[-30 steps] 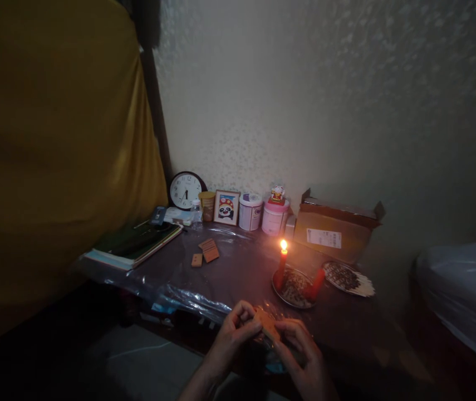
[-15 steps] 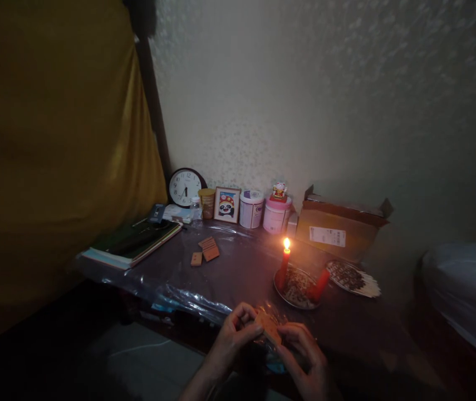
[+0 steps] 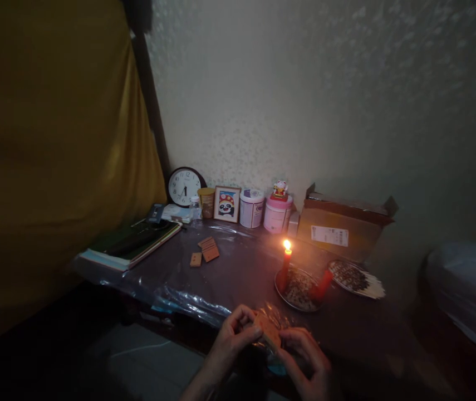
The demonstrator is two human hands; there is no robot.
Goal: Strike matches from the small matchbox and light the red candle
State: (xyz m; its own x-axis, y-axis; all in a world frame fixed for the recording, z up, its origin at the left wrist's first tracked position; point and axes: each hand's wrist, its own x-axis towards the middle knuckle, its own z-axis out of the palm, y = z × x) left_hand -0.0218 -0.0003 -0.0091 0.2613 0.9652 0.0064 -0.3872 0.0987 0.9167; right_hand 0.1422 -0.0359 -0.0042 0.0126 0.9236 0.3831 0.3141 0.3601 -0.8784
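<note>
My left hand [image 3: 238,334] pinches the left end of a flat, tan rectangular tile [image 3: 268,329] between thumb and fingers. The other end is gripped by my right hand [image 3: 304,353], its thumb below and fingers above. The tile is tilted, above the table's front edge. Crinkled clear plastic [image 3: 277,314] shows just behind it. Farther back on the table lie several similar tan pieces in a small overlapping pile [image 3: 209,249] and a smaller piece [image 3: 196,259] with dark marks. Dim light hides whether these are wood or something else.
A lit red candle [image 3: 286,264] stands on a metal plate [image 3: 279,291] close beyond my hands. Right of it is a plate of pale sticks [image 3: 371,285]. A box [image 3: 333,220], tins, a framed picture [image 3: 226,204] and a clock [image 3: 185,187] line the wall; books [image 3: 131,245] lie left.
The view has shifted slightly. Both hands keep their hold on the tan tile, which is turned a little; the other objects stay in place.
</note>
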